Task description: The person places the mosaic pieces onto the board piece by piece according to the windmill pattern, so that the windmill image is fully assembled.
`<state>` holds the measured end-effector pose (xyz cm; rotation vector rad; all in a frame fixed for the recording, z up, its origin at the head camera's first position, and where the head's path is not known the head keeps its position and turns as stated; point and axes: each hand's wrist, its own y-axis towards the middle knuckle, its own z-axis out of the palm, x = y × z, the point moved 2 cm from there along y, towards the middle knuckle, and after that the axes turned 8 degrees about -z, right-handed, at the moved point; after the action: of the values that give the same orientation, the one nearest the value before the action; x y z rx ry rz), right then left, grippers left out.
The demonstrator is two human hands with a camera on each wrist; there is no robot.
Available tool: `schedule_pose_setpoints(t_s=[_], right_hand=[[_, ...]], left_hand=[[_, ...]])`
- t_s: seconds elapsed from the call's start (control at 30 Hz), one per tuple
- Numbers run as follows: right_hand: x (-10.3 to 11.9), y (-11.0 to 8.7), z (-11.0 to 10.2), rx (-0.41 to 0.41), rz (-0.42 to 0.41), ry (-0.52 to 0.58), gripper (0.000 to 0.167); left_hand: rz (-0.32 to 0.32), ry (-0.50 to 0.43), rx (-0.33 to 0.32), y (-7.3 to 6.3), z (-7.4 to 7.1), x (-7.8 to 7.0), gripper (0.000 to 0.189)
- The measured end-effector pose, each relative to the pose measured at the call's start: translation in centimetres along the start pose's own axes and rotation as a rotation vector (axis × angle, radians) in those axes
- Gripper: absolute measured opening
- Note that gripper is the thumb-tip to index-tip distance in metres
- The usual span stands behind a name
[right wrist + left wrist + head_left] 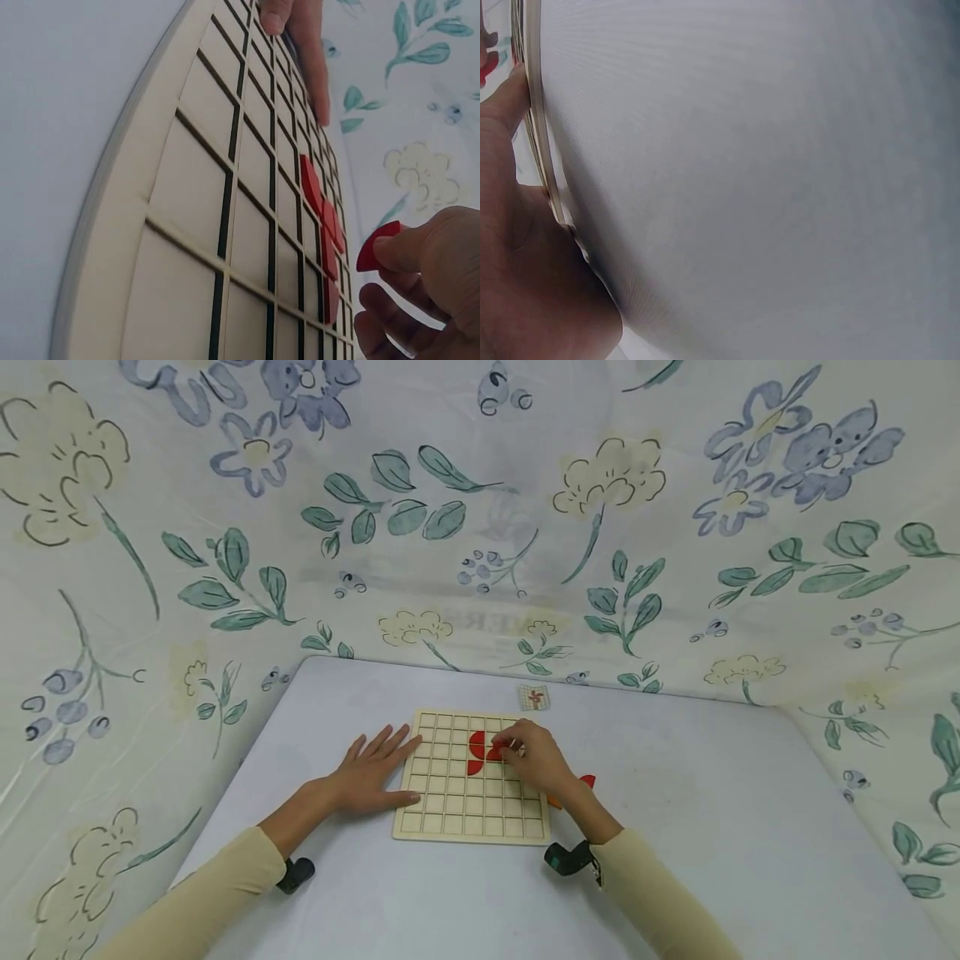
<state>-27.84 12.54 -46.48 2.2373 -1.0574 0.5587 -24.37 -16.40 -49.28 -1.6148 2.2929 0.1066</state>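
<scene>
A square wooden grid board [435, 828] lies flat on the table. My left hand [367, 779] rests at the board's left side, fingers spread, with thumb and fingertips touching its edge. Over the upper right of the board, my right hand [536, 762] pinches a red quarter-circle piece [368, 255] between thumb and finger, held just off the grid in the right wrist view. Several red pieces [477, 745] sit in neighbouring cells below and left of the fingertips. In the left wrist view, the left hand [525, 262] lies along the board's edge [544, 142].
A small pattern card [534, 697] with a red design lies behind the board. Beside the board's right edge are a red piece [588, 781] and an orange piece [554, 802], partly hidden by the right wrist. Floral cloth [517, 568] hangs around the white table [690, 793].
</scene>
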Motion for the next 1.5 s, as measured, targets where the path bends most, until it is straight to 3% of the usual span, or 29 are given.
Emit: schedule_pose_setpoints(t_s=[0.23, 0.57, 1.0, 1.27, 1.5], right_hand=[[0.9, 0.7, 1.2, 0.047, -0.04, 0.021, 0.017], [1.9, 2.0, 2.6, 0.128, 0.016, 0.077, 0.009], [2.1, 2.9, 4.3, 0.151, -0.024, 0.003, 0.009], [2.2, 2.7, 4.9, 0.112, -0.117, -0.089, 0.008], [2.3, 2.4, 5.3, 0.102, -0.112, -0.147, 0.008]], left_hand=[[-0.007, 0.005, 0.015, -0.1, -0.2, -0.2, 0.096], [0.002, 0.005, 0.02, -0.2, -0.5, -0.3, 0.095], [-0.003, -0.034, 0.022, 0.4, 0.6, 0.7, 0.099], [0.015, -0.009, 0.007, 0.2, 0.1, 0.3, 0.097], [0.01, -0.008, 0.017, -0.1, -0.1, 0.1, 0.096]])
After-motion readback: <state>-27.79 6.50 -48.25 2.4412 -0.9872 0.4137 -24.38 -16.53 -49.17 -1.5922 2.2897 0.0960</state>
